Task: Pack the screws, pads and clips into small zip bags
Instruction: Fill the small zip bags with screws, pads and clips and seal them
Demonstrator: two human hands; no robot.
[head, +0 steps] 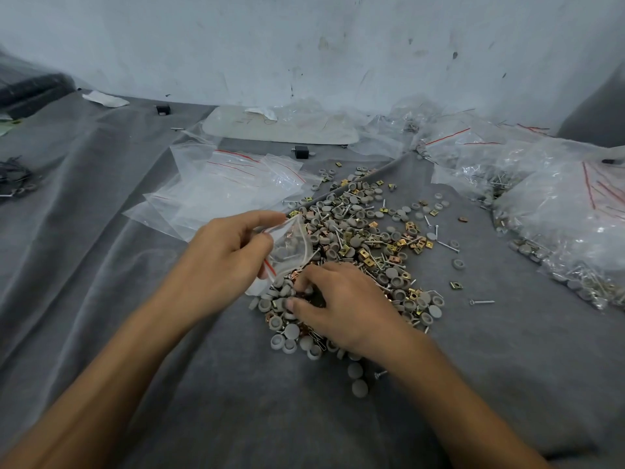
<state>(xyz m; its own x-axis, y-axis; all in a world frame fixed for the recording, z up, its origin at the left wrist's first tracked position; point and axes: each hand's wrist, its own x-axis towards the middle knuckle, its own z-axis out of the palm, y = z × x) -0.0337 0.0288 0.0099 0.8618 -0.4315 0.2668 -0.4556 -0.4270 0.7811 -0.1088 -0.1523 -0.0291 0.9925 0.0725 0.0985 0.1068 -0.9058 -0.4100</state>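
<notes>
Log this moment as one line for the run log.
phase: filling | left hand: holds small zip bag open | right hand: fingers curled on parts pile | spare bags: behind left hand

Soft, even, dim light; wide-angle bending and blur at edges.

We face a pale, bluish-white wall, its paint scuffed, chipped and flecked with dark marks. Below it we see a surface draped in grey cloth, which lies in long soft folds running from the far left toward us. At the far left a dark, blurred bundle sits by the wall, with a crumpled white scrap of paper near it. A grey rounded shape rises at the far right. The light is cool and even, with soft shadows.
</notes>
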